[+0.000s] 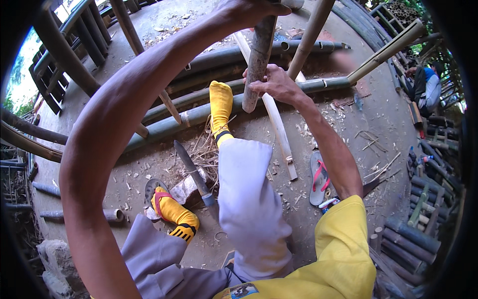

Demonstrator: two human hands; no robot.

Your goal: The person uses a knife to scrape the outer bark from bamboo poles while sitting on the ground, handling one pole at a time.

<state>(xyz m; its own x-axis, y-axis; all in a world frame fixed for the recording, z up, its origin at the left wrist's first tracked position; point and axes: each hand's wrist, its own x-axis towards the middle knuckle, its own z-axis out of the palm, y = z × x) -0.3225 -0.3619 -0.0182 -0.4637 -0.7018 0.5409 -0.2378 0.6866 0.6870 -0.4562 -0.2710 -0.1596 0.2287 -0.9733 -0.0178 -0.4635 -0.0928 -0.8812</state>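
Note:
A mottled grey-brown bamboo pole [261, 52] slants down in front of me at the upper middle. My left hand [251, 11] is closed on its upper part, thumb showing, though the upper edge of the picture cuts off some of the hand. Lower down, my right hand [278, 85] wraps its fingers around the same pole, just above its rounded bottom end. Behind that end, a pale split bamboo strip [275, 122] runs across the long green bamboo pole [196, 114]. My foot in a yellow sock [220, 102] rests against the poles on the ground.
A machete [191, 167] leans on a pale block [188, 188] between my legs. A loose flip-flop [317, 177] lies at the right. Upright bamboo legs [309, 37] rise from the frame. Bamboo pieces [411, 239] pile at the right, where another person [429, 89] sits. Shavings litter the ground.

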